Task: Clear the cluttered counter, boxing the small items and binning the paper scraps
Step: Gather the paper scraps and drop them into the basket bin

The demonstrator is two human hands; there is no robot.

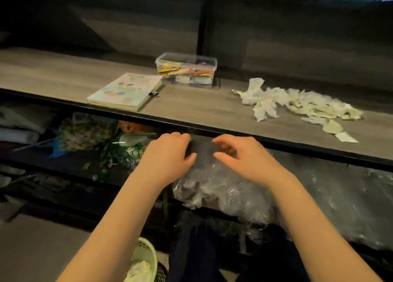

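A heap of torn white paper scraps lies on the right part of the wooden counter. A clear plastic box holding colourful small items stands at the back centre. My left hand and my right hand hover side by side below the counter's front edge, above a clear plastic bag. Both hands have curled, spread fingers and hold nothing. A pale green basket with paper in it sits on the floor between my arms.
A pastel-covered book lies on the counter left of the box, with a small dark clip beside it. Under the counter a shelf holds bags of colourful bits and folded cloth. A dark wall panel rises behind the counter.
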